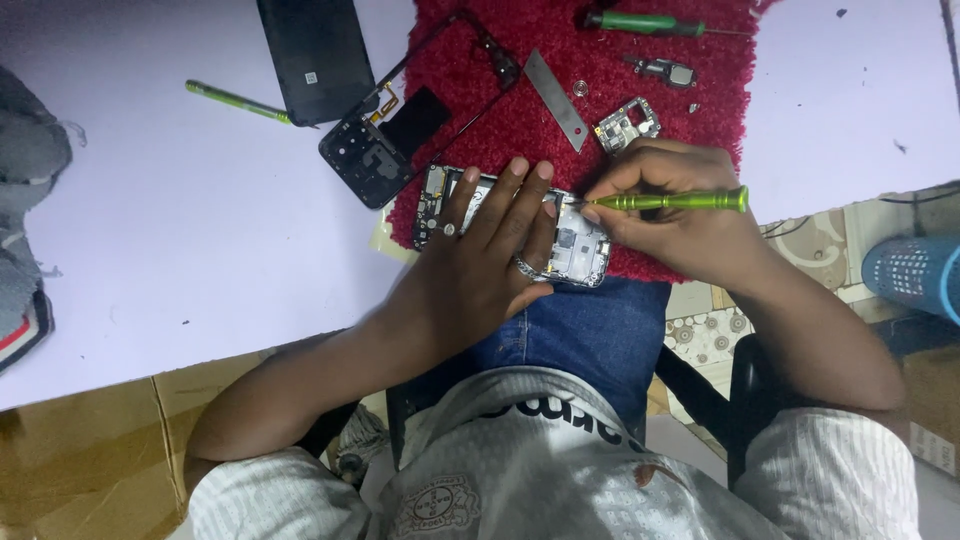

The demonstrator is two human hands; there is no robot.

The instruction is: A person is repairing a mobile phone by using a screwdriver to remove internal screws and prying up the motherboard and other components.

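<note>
Head view: opened phone (575,245) lies at the red mat's (640,40) near edge.
Left hand (480,265): fingers spread, pressing the phone.
Right hand (665,215): pinching a green screwdriver (680,201), tip at the phone.

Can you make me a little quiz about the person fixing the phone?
1. True or false: the left hand presses flat on the opened phone.
2. What does the right hand hold? A) green screwdriver B) hammer C) spoon
3. What colour is the fuzzy mat under the loose parts?

Key: 1 true; 2 A; 3 red.
</note>
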